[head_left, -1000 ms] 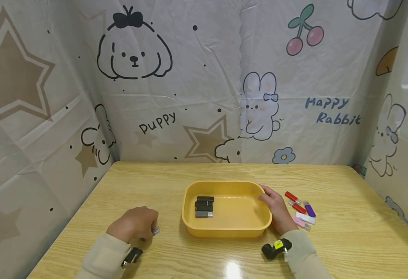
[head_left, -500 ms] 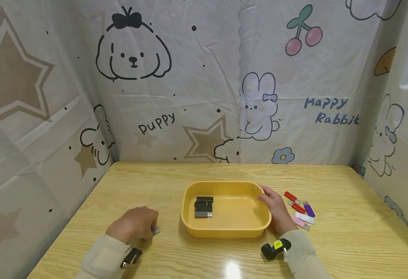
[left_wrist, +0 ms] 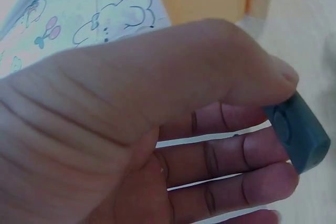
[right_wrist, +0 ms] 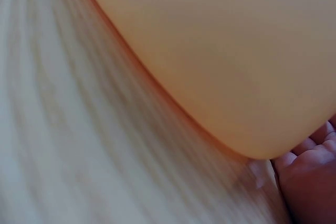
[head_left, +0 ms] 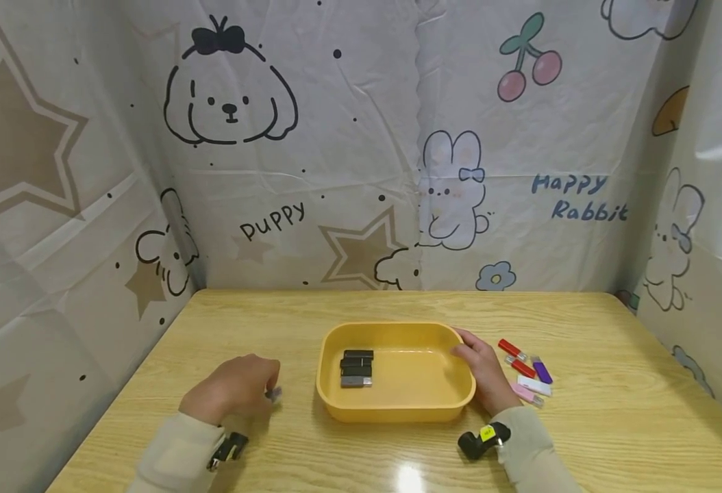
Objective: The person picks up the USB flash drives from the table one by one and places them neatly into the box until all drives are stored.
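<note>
L hand [head_left: 233, 387] pinches small dark-grey oblong USB stick [left_wrist: 304, 136], prob. best carried level above yellow rounded-rectangular plastic tray [head_left: 398, 415] R hand [head_left: 486, 373] grips.

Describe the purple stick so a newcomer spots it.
Find the yellow tray, its right end gripped by the right hand. Right of that hand lies a cluster of sticks. Only the purple stick isn't red, white or pink.

1 tray [head_left: 396, 414], prob. 10 USBs [head_left: 355, 382]
</note>
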The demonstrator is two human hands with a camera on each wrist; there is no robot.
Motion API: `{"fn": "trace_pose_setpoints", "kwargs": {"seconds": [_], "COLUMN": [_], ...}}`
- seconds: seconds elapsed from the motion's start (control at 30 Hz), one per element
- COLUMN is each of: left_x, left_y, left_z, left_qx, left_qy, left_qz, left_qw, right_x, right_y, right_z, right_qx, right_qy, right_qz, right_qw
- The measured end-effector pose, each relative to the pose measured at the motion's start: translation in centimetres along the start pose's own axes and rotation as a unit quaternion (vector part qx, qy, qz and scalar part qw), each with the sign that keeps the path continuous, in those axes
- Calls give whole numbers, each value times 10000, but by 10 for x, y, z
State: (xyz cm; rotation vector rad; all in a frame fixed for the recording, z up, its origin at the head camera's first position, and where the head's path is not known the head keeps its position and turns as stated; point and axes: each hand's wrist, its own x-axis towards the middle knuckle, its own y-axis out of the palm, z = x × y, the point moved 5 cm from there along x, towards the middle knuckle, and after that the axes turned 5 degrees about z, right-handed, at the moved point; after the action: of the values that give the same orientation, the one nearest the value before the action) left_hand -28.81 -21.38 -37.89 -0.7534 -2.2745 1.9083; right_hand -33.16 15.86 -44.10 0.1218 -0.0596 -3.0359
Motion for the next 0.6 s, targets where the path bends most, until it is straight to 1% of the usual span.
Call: {"fn": "trace_pose_setpoints", "kwargs": {"seconds": [0.13, 0.23, 0.33, 0.6], "left_x": [2, 4, 6, 11], "left_y": [-8, -11, -16, -30], "left_z": [-4, -6, -9, -20], "left_qx": [-191, -223, -178, -335], "left_qy": [90, 133, 212, 521], "left_qz": [-31, -81, -214, -581], "left_qw": [9998, 9996, 9994, 9964], "right_x": [1, 1, 1, 1], "right_y": [0, 0, 0, 0], "right_z": [0, -1, -1, -1], "right_qx": [6, 44, 62, -10], "right_qy": [-30, -42, -33, -10], "right_qz": [-10, -16, -24, -43], "right_qw": [10000, 10000, 10000, 10000]}}
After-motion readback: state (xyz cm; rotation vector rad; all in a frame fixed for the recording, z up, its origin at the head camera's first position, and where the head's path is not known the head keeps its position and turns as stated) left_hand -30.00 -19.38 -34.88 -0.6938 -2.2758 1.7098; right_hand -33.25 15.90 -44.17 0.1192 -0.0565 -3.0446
